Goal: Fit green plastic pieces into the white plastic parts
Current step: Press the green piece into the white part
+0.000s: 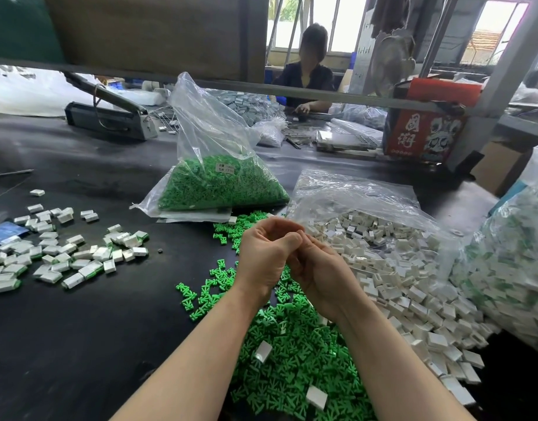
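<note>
I am looking at a black table (79, 329) that is carrying loose green pieces (292, 360) near me, white parts (398, 284) spilling from an open bag on the right, assembled pieces (49, 253) lying scattered on the left, and a bag of green pieces (222, 183) sitting farther back.

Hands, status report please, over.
Left hand and right hand closed together mid-table, contents hidden. Loose green pieces beneath, white parts right, finished pile left. Nothing in the way.
</note>
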{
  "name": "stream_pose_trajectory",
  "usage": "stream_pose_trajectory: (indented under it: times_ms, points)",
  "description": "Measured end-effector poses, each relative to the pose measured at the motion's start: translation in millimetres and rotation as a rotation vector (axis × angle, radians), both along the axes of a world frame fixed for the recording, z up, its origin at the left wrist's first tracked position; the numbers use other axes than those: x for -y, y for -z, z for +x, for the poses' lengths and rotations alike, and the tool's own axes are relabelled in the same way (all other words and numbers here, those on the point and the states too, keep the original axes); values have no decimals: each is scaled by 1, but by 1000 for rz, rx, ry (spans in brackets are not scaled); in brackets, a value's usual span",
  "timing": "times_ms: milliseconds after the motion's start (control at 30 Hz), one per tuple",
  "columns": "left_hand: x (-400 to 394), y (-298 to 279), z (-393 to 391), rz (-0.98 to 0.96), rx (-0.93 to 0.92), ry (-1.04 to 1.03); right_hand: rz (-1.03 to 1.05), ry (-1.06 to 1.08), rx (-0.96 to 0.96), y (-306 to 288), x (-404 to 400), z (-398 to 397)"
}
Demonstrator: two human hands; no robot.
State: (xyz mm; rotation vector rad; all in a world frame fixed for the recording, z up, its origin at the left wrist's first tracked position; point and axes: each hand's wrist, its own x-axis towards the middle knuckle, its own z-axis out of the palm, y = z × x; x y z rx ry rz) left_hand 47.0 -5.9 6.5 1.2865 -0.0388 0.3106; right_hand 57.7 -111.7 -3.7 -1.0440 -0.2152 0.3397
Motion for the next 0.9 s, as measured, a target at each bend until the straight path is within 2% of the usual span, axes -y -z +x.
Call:
stream_pose_trajectory:
  times_ms: [167, 367, 733, 800, 900]
  points:
    - [-3, -4, 3, -13, -32, 60, -77, -41, 19, -3, 2, 2]
    - [-18, -6, 3, -19, 38, 191, 33, -177, 23, -9, 13, 6]
    - [-19, -7, 4, -47, 50, 236, 47, -160, 19, -8, 12, 7]
    - [-21, -6, 5, -21, 60, 228, -9, -150, 8, -10, 12, 7]
    - [-35, -7, 7, 102, 66, 174, -265, -96, 44, -12, 18, 6]
